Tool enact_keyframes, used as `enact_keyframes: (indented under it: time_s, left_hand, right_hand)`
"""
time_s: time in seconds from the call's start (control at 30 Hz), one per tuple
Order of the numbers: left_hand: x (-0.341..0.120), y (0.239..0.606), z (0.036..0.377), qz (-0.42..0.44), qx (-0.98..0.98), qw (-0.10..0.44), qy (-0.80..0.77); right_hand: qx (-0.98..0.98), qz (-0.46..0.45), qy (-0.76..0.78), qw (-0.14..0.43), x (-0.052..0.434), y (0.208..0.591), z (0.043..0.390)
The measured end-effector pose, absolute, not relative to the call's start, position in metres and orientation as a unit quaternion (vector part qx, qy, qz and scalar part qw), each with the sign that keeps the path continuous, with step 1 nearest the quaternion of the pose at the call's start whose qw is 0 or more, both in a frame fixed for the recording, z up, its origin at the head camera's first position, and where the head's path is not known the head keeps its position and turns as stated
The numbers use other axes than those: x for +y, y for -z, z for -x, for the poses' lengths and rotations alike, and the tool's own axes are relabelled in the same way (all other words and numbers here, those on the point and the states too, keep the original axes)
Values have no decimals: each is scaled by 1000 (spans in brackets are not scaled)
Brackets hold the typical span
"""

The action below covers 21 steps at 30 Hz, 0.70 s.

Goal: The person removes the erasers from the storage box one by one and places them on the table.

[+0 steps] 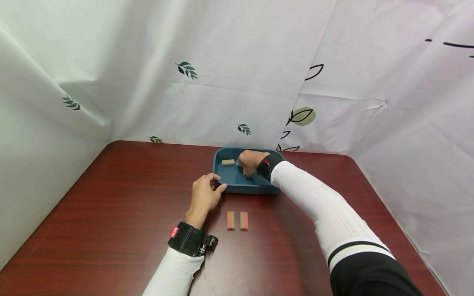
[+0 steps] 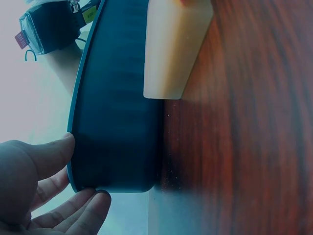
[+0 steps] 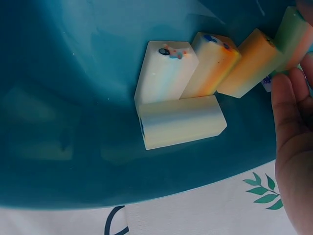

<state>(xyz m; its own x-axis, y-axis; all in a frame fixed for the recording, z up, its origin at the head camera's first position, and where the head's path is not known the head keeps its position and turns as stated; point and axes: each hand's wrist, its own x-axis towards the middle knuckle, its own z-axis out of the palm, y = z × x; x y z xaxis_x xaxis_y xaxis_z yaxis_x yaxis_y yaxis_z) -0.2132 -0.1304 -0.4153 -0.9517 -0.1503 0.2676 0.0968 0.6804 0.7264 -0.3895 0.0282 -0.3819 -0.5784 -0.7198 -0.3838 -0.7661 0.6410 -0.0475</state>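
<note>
A blue plastic tray (image 1: 255, 190) stands at the back of the table. My left hand (image 1: 205, 193) holds its near left corner; in the left wrist view the thumb (image 2: 56, 154) presses the rim and the fingers curl round the corner. My right hand (image 1: 251, 161) reaches down into the tray, holding a green and orange eraser-like block (image 3: 293, 41) at the right wrist view's edge. Beside it lie an orange block (image 3: 252, 63), a yellow-orange block (image 3: 210, 66), a white block (image 3: 166, 73) and a cream block (image 3: 183, 122) set crosswise.
Two orange and green blocks (image 1: 231, 220) lie side by side on the brown table (image 1: 129, 205), in front of the tray. Close to the left wrist camera is a pale block (image 2: 173, 54). White curtains with leaf prints (image 1: 222, 94) hang behind the table and at both sides.
</note>
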Motion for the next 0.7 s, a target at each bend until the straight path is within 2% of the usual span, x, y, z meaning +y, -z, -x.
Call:
enact_keyframes:
  time_s: [0.7]
  left_hand:
    - [-130, 416, 212, -16, -906, 153, 395]
  right_hand:
    - [893, 406, -55, 189, 31, 381, 387]
